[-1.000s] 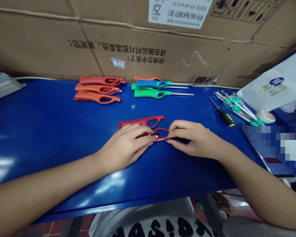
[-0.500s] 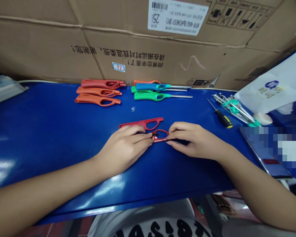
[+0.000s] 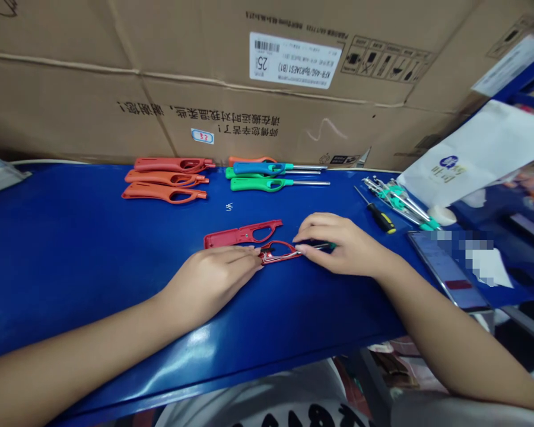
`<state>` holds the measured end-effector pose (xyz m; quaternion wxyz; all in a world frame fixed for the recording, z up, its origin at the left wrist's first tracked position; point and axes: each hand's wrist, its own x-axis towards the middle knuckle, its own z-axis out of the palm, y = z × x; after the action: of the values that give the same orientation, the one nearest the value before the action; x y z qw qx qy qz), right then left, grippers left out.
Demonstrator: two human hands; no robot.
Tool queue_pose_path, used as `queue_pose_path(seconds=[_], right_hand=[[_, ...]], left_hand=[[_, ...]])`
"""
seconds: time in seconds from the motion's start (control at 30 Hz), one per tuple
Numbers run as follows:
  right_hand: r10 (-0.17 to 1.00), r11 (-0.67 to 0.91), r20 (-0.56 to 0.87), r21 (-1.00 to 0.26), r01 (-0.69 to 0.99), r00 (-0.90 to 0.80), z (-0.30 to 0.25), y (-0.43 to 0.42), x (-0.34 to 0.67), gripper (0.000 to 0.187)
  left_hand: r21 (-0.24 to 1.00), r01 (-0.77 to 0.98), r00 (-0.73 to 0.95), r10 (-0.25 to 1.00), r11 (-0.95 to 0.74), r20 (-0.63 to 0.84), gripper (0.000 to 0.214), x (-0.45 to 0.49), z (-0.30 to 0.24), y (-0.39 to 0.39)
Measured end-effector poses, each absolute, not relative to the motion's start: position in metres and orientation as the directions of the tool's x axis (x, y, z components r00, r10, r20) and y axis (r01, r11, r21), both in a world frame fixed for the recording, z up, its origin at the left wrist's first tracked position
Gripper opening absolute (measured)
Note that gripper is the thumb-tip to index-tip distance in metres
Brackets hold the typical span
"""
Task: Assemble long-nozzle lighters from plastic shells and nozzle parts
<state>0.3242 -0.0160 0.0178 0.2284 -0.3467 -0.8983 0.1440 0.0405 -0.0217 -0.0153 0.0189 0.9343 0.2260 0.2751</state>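
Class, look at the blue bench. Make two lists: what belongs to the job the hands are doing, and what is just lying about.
In the job:
left hand and right hand, both on the red lighter shell
matching red shell half, just behind it

Lying about:
orange shells
green and blue lighters
screwdriver
phone
white bag
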Motion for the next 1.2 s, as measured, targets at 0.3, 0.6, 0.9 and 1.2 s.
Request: queue_pose_path(seconds=[0.3,0.6,0.9,1.2], right_hand=[[0.906,0.028,0.415,-0.248,0.968,0.08,0.018,0.023,0.393,0.021],[0.79,-0.554,0.22,-0.143,0.82,0.572,0.007,0.04,0.471,0.06],[0.793,-0.549,0.199,-0.177,0.817,0.576,-0.006,0.049,0.477,0.038],[0.801,-0.359,0.345,-0.378,0.853,0.49,0.004,0.045,0.466,0.026]], left_hand=[[0.091,0.41,0.739,0.389,-0.908,0.551,0.023,0.037,-0.019,-0.023],[0.239,0.404,0.735,0.469,-0.883,0.489,0.02,0.035,-0.027,-0.022],[0.292,0.394,0.717,0.49,-0.872,0.496,0.023,0.034,-0.027,-0.022],[0.298,0.385,0.71,0.487,-0.873,0.509,0.022,0.035,-0.025,-0.021]])
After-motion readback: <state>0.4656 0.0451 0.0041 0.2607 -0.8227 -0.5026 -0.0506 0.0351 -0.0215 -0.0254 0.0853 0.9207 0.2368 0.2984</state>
